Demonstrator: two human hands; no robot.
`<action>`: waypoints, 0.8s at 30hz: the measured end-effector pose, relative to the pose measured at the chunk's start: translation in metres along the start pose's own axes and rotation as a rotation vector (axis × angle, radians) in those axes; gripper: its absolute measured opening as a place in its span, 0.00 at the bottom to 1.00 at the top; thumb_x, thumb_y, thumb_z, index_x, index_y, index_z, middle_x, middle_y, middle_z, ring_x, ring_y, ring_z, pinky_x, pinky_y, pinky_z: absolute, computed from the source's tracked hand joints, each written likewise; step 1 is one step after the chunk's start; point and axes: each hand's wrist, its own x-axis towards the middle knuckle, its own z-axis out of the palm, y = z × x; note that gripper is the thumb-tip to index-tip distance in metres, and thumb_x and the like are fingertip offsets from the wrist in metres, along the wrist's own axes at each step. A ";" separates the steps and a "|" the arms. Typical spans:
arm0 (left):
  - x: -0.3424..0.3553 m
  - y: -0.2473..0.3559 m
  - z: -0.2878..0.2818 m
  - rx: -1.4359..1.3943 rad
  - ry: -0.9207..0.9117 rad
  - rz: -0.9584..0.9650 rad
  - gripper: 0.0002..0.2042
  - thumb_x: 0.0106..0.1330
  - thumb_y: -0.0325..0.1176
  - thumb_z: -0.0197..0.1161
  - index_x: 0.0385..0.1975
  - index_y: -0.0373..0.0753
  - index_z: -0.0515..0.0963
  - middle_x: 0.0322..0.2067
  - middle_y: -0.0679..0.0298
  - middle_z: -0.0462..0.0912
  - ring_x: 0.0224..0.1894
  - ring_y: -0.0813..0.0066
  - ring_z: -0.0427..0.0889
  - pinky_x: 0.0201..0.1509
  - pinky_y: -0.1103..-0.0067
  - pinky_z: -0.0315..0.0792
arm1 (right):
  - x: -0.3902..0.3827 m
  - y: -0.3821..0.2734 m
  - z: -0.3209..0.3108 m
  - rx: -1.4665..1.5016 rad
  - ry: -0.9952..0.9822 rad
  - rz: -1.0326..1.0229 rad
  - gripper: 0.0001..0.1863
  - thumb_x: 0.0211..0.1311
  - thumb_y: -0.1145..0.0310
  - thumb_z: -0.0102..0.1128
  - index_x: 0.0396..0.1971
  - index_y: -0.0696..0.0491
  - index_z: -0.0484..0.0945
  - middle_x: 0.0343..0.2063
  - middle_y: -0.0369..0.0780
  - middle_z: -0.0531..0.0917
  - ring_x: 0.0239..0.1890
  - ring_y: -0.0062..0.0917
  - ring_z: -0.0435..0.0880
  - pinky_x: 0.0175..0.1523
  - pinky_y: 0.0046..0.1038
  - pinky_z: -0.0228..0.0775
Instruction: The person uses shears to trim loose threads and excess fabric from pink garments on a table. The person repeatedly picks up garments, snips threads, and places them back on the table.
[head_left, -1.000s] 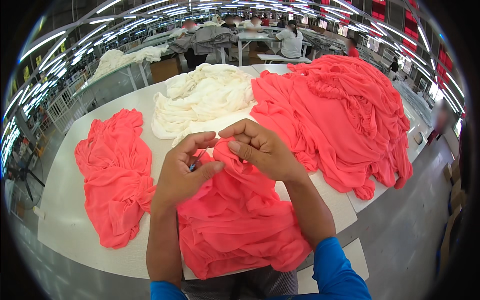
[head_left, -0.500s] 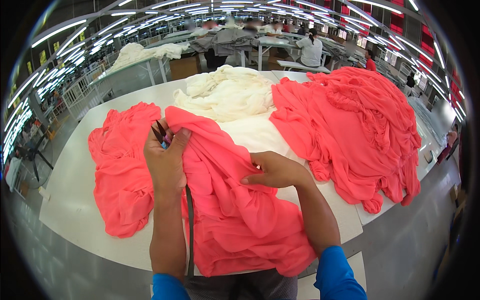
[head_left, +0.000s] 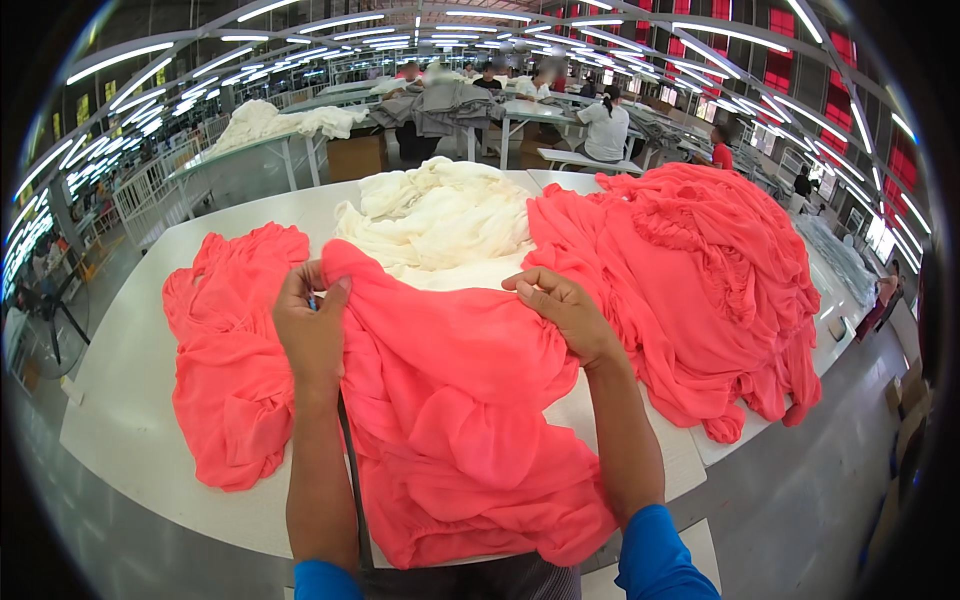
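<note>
The coral fabric, bunched at the six o'clock edge of the desk, was pinched by the fingers of the left hand at ten o'clock and the right hand at two.

No legible text, labels or signs

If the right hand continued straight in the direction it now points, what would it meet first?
Beyond the coral garment it holds, the right hand would probably meet the cream fabric heap, ahead and leftward. Depth is unclear; it might pass above.
</note>
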 end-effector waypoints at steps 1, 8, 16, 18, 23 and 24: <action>-0.001 -0.006 0.003 0.027 -0.019 0.002 0.08 0.58 0.22 0.64 0.37 0.32 0.76 0.29 0.71 0.76 0.26 0.88 0.68 0.31 0.88 0.65 | 0.000 -0.002 0.003 0.094 0.035 -0.008 0.14 0.71 0.61 0.51 0.41 0.58 0.77 0.33 0.31 0.79 0.32 0.11 0.75 0.39 0.14 0.70; -0.020 -0.005 0.016 0.511 -0.431 0.079 0.07 0.60 0.31 0.63 0.32 0.36 0.78 0.26 0.59 0.82 0.25 0.68 0.80 0.32 0.76 0.72 | -0.002 0.003 0.007 0.333 0.048 -0.032 0.18 0.71 0.58 0.51 0.45 0.60 0.76 0.29 0.31 0.78 0.30 0.11 0.75 0.35 0.17 0.71; -0.029 0.026 0.018 0.481 -0.420 0.109 0.09 0.64 0.35 0.63 0.34 0.34 0.79 0.19 0.66 0.77 0.21 0.80 0.73 0.27 0.81 0.67 | -0.015 -0.018 0.020 0.159 0.103 -0.066 0.17 0.70 0.67 0.50 0.55 0.58 0.72 0.33 0.32 0.79 0.37 0.14 0.79 0.43 0.23 0.75; -0.036 0.046 0.020 0.039 -0.501 -0.159 0.10 0.64 0.35 0.65 0.34 0.34 0.79 0.21 0.73 0.73 0.23 0.92 0.67 0.26 0.88 0.62 | -0.014 -0.016 0.023 0.142 0.100 -0.079 0.17 0.70 0.69 0.51 0.55 0.58 0.72 0.33 0.32 0.79 0.37 0.14 0.79 0.44 0.23 0.75; -0.054 0.047 0.037 0.011 -0.545 -0.032 0.11 0.59 0.32 0.70 0.35 0.34 0.78 0.26 0.72 0.76 0.23 0.91 0.65 0.25 0.90 0.62 | -0.014 -0.010 0.025 0.109 0.066 -0.101 0.20 0.66 0.70 0.56 0.56 0.60 0.71 0.35 0.34 0.78 0.37 0.13 0.77 0.44 0.20 0.74; -0.057 0.042 0.039 0.013 -0.553 -0.037 0.11 0.59 0.32 0.70 0.35 0.34 0.78 0.26 0.72 0.77 0.23 0.92 0.66 0.26 0.90 0.62 | -0.014 -0.012 0.029 0.086 0.056 -0.104 0.20 0.66 0.71 0.56 0.56 0.60 0.71 0.36 0.34 0.79 0.37 0.13 0.77 0.44 0.20 0.74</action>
